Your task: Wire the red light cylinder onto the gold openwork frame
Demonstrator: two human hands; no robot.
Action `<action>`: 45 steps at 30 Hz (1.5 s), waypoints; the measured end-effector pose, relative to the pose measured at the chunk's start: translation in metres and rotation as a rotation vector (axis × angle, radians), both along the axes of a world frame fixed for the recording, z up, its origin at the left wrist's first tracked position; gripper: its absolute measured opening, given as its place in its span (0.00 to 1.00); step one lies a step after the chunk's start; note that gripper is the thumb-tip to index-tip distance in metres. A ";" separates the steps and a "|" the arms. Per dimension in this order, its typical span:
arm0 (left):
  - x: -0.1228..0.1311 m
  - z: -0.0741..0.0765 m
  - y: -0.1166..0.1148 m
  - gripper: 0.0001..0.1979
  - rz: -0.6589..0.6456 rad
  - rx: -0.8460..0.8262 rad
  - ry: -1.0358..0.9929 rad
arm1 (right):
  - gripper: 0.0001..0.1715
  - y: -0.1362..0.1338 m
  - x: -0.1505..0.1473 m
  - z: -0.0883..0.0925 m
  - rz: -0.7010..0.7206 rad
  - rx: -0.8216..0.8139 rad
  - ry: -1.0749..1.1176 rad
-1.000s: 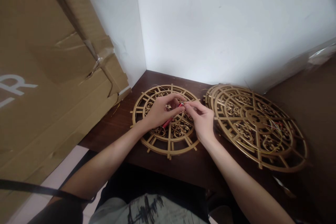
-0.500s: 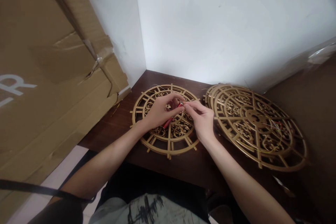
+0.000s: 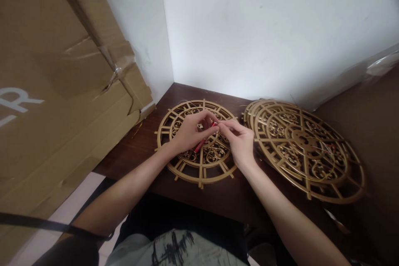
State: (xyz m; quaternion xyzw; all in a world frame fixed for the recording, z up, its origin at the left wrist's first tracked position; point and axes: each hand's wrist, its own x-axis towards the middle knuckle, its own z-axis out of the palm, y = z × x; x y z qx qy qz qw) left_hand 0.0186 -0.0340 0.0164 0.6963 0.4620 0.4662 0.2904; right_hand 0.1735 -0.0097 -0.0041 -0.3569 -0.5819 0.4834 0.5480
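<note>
A round gold openwork frame [image 3: 201,170] with scroll ornaments lies flat on the dark brown table. Above its middle, my left hand [image 3: 193,131] is closed around a slim red tool [image 3: 200,145], whose exact kind I cannot make out. One end of the tool sticks out below the palm, and the other shows between thumb and forefinger. My right hand [image 3: 239,137] meets the left one there, thumb and forefinger pinched together at the tool's upper end. Whatever those right fingertips hold is too small to name.
Several similar gold frames [image 3: 304,149] are stacked at the right, with thin wires on top. A large cardboard box [image 3: 77,104] stands at the left, a white wall [image 3: 264,29] behind. Another brown panel [image 3: 374,124] rises at the right. A thin pale object [image 3: 337,221] lies near the stack.
Both hands stay almost in place at the red tool. Only tiny shifts of the fingers show.
</note>
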 end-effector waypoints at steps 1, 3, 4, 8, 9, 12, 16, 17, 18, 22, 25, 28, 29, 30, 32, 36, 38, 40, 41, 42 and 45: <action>0.000 0.000 0.000 0.09 0.001 -0.005 -0.005 | 0.04 0.000 0.000 0.000 -0.001 -0.006 -0.002; 0.000 -0.001 0.000 0.09 0.003 -0.013 -0.017 | 0.04 0.000 -0.001 0.001 -0.010 -0.022 -0.005; 0.000 -0.002 0.000 0.09 0.005 -0.017 -0.023 | 0.04 -0.001 -0.001 0.001 -0.016 -0.030 -0.005; 0.000 -0.002 0.001 0.09 0.043 -0.042 -0.053 | 0.06 0.000 -0.001 0.001 -0.034 -0.070 0.002; 0.000 -0.002 0.001 0.10 0.056 -0.051 -0.068 | 0.07 0.000 -0.001 0.001 -0.037 -0.079 0.003; -0.001 -0.003 0.003 0.10 0.091 -0.073 -0.140 | 0.08 -0.001 -0.001 0.001 -0.040 -0.080 -0.005; -0.004 -0.005 0.008 0.11 0.146 -0.116 -0.247 | 0.07 -0.002 -0.002 0.003 0.026 -0.034 -0.026; -0.004 -0.005 0.009 0.11 0.161 -0.138 -0.274 | 0.06 -0.003 -0.002 0.004 0.050 -0.021 -0.037; -0.005 -0.006 0.010 0.11 0.177 -0.163 -0.301 | 0.06 -0.004 -0.002 0.005 0.079 -0.007 -0.056; -0.008 -0.008 0.012 0.11 0.228 -0.232 -0.395 | 0.06 -0.007 0.001 0.009 0.215 0.135 -0.223; -0.010 -0.010 0.013 0.12 0.241 -0.264 -0.432 | 0.07 -0.011 0.004 0.010 0.284 0.391 -0.379; -0.010 -0.011 0.014 0.11 0.255 -0.278 -0.439 | 0.07 -0.014 0.006 0.009 0.347 0.595 -0.470; -0.011 -0.011 0.014 0.11 0.256 -0.282 -0.440 | 0.07 -0.014 0.006 0.008 0.362 0.631 -0.492; -0.010 -0.011 0.014 0.11 0.257 -0.289 -0.442 | 0.07 -0.015 0.006 0.007 0.373 0.653 -0.513; -0.010 -0.010 0.014 0.10 0.264 -0.305 -0.451 | 0.07 -0.015 0.006 0.006 0.383 0.681 -0.547; -0.009 -0.009 0.014 0.10 0.301 -0.311 -0.452 | 0.08 -0.015 0.005 0.005 0.386 0.720 -0.580; -0.010 -0.009 0.014 0.11 0.308 -0.301 -0.441 | 0.08 -0.015 0.005 0.004 0.382 0.736 -0.585; -0.011 -0.010 0.015 0.11 0.316 -0.282 -0.426 | 0.08 -0.015 0.005 0.003 0.377 0.747 -0.586; -0.011 -0.011 0.015 0.12 0.321 -0.273 -0.419 | 0.07 -0.014 0.005 0.003 0.377 0.750 -0.588; -0.011 -0.011 0.016 0.12 0.325 -0.268 -0.414 | 0.07 -0.014 0.005 0.002 0.374 0.749 -0.592; -0.011 -0.012 0.016 0.13 0.325 -0.269 -0.418 | 0.08 -0.014 0.005 0.001 0.369 0.735 -0.615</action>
